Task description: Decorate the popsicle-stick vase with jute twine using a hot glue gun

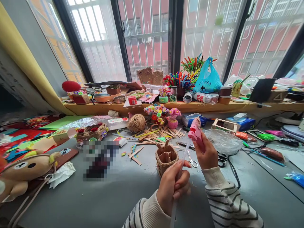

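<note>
A pink hot glue gun (pixel 196 134) is held by its handle in my right hand (pixel 208 153), with its front pointing up. My left hand (pixel 174 186) is wrapped round a long translucent glue stick (pixel 186 152). The top of that stick meets the rear of the gun; whether it is inside cannot be made out. Just behind my left hand stands a small basket (pixel 166 158) of craft sticks with twine around it, partly hidden by the hand. Silver scissors (pixel 193 160) lie between my hands on the grey table.
Loose craft sticks (pixel 152 136) and a twine ball (pixel 136 123) lie beyond the basket. Right of my hands are a clear plastic bag (pixel 222 141) and a black cable (pixel 235 172). A plush bear (pixel 26 172) lies at left. Flower pots and pipe cleaners (pixel 181 83) stand towards the window.
</note>
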`<state>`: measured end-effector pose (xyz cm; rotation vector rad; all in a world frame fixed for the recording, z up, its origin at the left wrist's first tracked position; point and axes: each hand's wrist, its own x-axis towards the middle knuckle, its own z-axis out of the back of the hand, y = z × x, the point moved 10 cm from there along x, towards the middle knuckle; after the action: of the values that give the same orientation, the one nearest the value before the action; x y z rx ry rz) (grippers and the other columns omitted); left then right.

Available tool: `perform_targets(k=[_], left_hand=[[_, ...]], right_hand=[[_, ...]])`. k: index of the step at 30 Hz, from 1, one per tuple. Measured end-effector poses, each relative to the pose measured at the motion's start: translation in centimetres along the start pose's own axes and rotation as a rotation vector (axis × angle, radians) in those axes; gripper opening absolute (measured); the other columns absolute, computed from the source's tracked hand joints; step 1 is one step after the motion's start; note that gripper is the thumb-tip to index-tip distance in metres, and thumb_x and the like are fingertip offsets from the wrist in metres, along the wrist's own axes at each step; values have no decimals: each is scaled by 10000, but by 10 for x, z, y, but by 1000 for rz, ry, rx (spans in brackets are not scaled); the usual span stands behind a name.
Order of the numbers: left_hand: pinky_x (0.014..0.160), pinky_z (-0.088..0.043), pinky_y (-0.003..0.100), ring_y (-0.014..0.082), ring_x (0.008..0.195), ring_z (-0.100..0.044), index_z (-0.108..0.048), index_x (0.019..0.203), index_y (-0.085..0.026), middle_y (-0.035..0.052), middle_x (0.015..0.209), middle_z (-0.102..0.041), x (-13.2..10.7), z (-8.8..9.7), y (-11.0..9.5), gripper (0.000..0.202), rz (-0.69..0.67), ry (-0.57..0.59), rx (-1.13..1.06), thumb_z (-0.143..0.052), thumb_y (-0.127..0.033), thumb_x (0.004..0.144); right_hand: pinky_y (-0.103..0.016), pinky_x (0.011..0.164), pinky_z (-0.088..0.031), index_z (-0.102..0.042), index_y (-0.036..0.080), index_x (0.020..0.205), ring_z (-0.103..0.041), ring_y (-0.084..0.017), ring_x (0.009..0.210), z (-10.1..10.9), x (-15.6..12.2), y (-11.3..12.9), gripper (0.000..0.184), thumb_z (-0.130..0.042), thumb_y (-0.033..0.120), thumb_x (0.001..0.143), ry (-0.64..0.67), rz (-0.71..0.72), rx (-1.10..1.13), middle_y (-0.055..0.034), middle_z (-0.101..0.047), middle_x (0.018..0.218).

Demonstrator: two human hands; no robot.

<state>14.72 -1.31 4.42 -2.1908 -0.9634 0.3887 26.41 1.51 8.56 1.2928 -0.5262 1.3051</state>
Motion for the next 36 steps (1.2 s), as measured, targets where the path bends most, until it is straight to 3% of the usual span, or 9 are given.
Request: perform_targets(k=[11,30,36], left_hand=[[287,-117,157,36,229,-78,-517,808,-184,-119,316,-196,-2,-2,8,263,14,6,-42,-307,-327,875],[306,-134,165,36,235,-60,-520,780,-188,-122,305,-201,-1,-4,15,244,40,-6,-91,-338,-327,864],[321,-144,165,33,236,-75,-521,792,-186,-125,311,-214,1,-4,10,233,29,3,-87,-383,-364,852]], right_hand=[[-259,711,-500,-499,105,1188,-631,-178,821,3,1,6,428,-486,299,807,-20,42,-13,-115,-653,989],[-284,778,-485,-504,116,1191,-614,-192,902,-1,-2,3,443,-474,327,802,37,-60,43,-114,-631,1056],[-266,700,-505,-534,127,1165,-638,-191,830,3,0,0,465,-486,405,796,-5,-45,23,-112,-651,1017]])
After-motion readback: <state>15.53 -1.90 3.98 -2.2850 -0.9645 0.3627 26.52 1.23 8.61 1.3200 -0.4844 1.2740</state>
